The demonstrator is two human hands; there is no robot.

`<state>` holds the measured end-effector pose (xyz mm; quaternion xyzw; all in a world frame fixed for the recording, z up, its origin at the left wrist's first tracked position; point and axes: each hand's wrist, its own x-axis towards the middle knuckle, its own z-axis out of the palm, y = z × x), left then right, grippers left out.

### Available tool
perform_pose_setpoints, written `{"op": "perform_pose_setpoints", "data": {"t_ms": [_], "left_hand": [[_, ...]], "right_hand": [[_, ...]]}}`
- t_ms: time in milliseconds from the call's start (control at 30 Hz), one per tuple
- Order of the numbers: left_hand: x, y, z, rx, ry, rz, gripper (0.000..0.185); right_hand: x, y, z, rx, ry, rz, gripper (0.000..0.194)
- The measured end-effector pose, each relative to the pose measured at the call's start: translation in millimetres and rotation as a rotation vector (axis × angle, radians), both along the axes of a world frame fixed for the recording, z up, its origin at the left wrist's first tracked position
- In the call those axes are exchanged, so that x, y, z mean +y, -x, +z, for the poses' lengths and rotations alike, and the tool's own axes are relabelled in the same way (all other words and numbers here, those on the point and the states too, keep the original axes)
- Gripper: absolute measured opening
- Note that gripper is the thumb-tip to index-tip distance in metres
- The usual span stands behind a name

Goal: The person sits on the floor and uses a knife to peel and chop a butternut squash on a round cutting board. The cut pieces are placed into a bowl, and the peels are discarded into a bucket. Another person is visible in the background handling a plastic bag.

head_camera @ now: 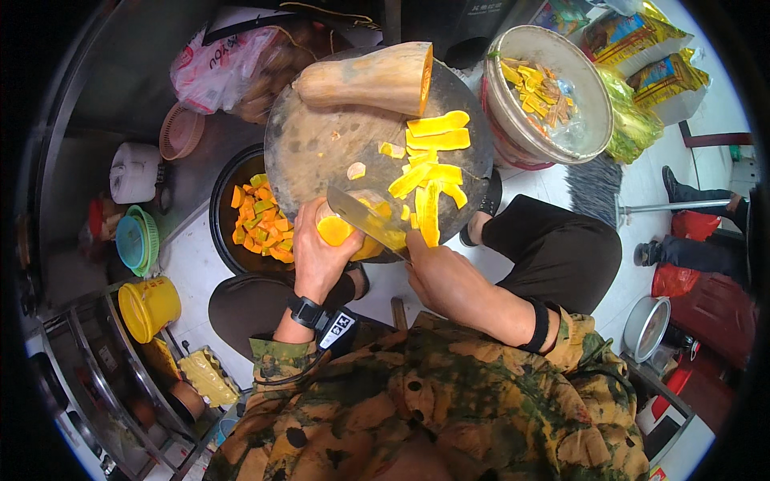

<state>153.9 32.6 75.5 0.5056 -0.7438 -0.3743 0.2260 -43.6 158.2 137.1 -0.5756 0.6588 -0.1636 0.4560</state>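
Observation:
My left hand [320,249] grips a pumpkin piece [335,231] whose cut orange face shows, at the near edge of a round chopping board [325,147]. In my right hand [438,264] is the handle of a cleaver [367,217]; its broad blade slants across the board beside the held piece, partly covering what lies behind. Whether the edge touches the flesh I cannot tell. A long butternut-type pumpkin [367,79], cut at its right end, lies across the far side. Several yellow peel strips [438,139] are strewn over the board's right part.
Left of the board, a black basin [218,231] holds orange pumpkin chunks [263,217]. A white bucket [502,114] with peelings stands at the far right, near a grey mop head [594,187]. Baskets and a yellow bucket [150,306] are at left. Another person's legs [698,255] show at right.

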Motion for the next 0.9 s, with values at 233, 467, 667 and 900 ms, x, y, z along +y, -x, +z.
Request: {"op": "perform_pose_setpoints", "data": {"t_ms": [233,467,667,900], "left_hand": [[0,0,4,-0.019,0.031,-0.018,0.065],[0,-2,2,-0.006,0.040,-0.025,0.065],[-2,-2,3,-0.042,0.013,-0.036,0.069],[-3,-5,-2,-0.035,0.025,-0.046,0.070]], "right_hand": [[-37,-16,-31,-0.002,0.234,-0.111,0.025],[-9,4,-14,-0.015,-0.008,-0.077,0.022],[-26,0,-38,-0.011,0.065,-0.088,0.020],[-43,-9,-71,-0.014,0.207,-0.156,0.016]]}}
